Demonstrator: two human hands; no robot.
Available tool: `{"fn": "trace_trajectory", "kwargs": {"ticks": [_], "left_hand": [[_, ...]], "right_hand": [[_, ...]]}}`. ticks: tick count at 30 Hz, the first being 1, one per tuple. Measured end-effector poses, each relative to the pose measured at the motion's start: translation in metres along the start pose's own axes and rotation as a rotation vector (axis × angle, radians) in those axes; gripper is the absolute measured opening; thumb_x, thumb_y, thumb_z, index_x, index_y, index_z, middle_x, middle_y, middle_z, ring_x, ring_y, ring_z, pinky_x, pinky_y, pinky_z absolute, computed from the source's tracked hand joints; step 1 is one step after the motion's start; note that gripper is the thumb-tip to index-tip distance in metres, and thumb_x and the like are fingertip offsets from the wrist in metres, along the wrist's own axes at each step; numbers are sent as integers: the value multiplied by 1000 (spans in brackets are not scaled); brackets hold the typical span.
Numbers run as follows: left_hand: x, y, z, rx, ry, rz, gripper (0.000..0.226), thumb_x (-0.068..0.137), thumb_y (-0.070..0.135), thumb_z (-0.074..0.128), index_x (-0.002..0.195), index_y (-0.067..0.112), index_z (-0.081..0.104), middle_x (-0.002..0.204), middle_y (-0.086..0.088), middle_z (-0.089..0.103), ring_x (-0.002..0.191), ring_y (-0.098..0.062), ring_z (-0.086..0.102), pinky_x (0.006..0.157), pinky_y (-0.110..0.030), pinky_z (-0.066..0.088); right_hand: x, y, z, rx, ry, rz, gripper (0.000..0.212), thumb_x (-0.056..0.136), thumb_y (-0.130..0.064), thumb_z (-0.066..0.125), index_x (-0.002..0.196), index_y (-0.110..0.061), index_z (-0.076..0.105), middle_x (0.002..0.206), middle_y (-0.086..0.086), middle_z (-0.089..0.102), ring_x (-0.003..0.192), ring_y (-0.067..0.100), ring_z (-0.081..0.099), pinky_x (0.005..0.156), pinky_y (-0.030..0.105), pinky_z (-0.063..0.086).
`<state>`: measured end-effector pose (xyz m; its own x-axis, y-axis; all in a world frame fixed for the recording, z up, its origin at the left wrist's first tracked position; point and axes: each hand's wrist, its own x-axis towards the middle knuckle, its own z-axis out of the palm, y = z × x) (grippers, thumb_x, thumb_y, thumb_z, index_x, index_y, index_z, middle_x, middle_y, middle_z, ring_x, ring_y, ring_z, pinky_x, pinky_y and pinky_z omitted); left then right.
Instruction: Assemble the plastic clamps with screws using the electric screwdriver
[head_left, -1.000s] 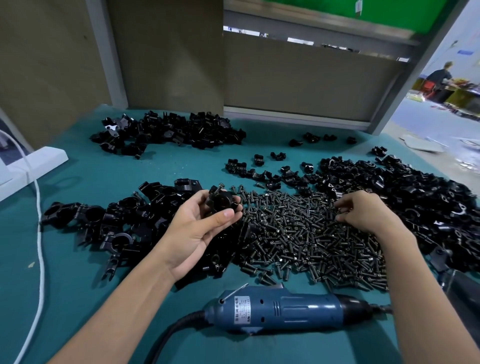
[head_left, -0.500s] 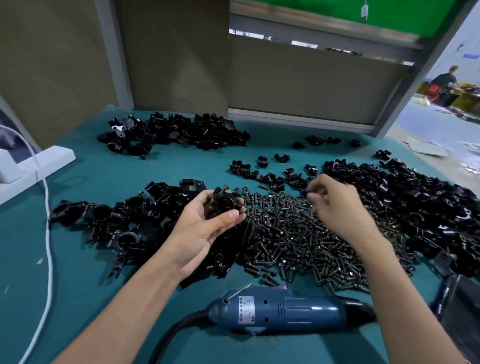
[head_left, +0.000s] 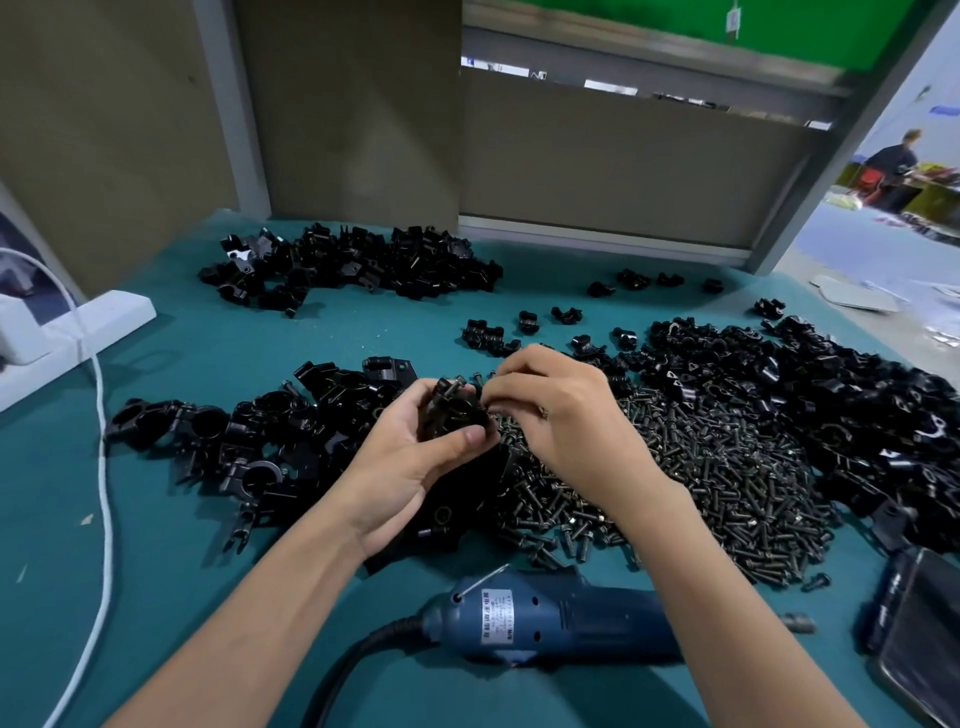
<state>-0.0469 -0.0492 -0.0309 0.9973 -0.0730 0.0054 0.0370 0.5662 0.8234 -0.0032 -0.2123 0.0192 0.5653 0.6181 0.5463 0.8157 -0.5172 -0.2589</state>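
Clamp (head_left: 456, 415) amid screw pile (head_left: 701, 467), clamp heaps (head_left: 831, 395)

The table cover (head_left: 260, 353) is showing plain teal. The clamps (head_left: 353, 265) are gleaming black, the held clamp (head_left: 453, 415) too; the screws (head_left: 701, 467) are looking dull dark grey. The near screwdriver (head_left: 571, 618) is showing blue with a white label (head_left: 496, 616) and black cord (head_left: 353, 660). Left, the cable (head_left: 106, 519) and power strip (head_left: 93, 322) are showing white.

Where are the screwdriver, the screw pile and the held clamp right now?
screwdriver (head_left: 571, 618), head view, blue body.
screw pile (head_left: 701, 467), head view, middle of heap.
clamp (head_left: 454, 410), head view, its black top.
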Motion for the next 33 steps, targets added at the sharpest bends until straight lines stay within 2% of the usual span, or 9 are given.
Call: {"fn": "trace_trajectory", "kwargs": {"ticks": [6,13,15,17,20,23,27,30,33], "left_hand": [[-1,2,0,-39,-27,-13,48,76,-4,65,123,-4,52,109,-15,73,101,-27,71,80,-28,59],[0,2,-1,-7,-46,18,48,76,0,68,122,0,53,110,-12,73,106,-26,70,85,-27,57],[-1,3,-2,-10,-30,34,47,73,1,70,119,4,56,103,-8,75,103,-25,70,83,-26,57],[-1,6,-4,-31,-13,43,47,72,1,71,117,4,57,97,-6,76,103,-25,71,83,-25,57],[-1,9,-3,-66,22,55,47,70,7,73,114,2,58,90,-1,76,99,-24,71,82,-26,58],[-2,12,1,-6,72,76,52,67,21,77,112,3,59,87,-1,71,85,-20,69,77,-28,59],[-4,13,4,65,104,107,59,67,25,77,120,10,57,88,-8,70,79,-19,68,75,-30,59],[-5,16,3,130,111,142,49,69,24,75,114,13,59,87,-9,70,81,-22,69,76,-30,59],[-4,20,0,171,121,165,40,72,22,73,108,12,59,83,-7,72,82,-23,71,76,-30,59]], "right_hand": [[0,1,0,12,-42,-18,18,85,6,67,98,-3,75,95,9,69,84,26,66,74,42,56],[-15,-5,-1,321,7,180,56,91,2,62,138,-27,53,117,-15,67,78,-12,63,71,8,50],[-25,-9,-7,306,4,221,52,91,-7,64,137,-30,53,122,-13,65,105,-9,60,94,20,51],[-39,-18,-20,221,2,235,38,91,-30,60,129,-33,58,113,-18,66,101,-4,61,94,28,53],[-70,-31,-29,-146,-412,273,70,76,-82,21,125,-41,51,102,-20,64,90,-1,60,82,30,55],[-100,-41,-16,-470,-725,259,108,58,-98,5,141,-35,36,120,-7,57,110,16,55,91,34,47],[-122,-36,-2,-535,-376,126,91,68,-87,25,107,-22,75,74,-5,66,64,12,66,57,21,54],[-132,-27,-3,-418,-223,28,70,71,-73,57,116,-19,60,77,-6,65,65,13,64,61,24,56],[-139,-19,-7,-357,93,-88,51,70,-15,68,119,-14,53,80,2,69,74,16,57,64,33,55]]}}
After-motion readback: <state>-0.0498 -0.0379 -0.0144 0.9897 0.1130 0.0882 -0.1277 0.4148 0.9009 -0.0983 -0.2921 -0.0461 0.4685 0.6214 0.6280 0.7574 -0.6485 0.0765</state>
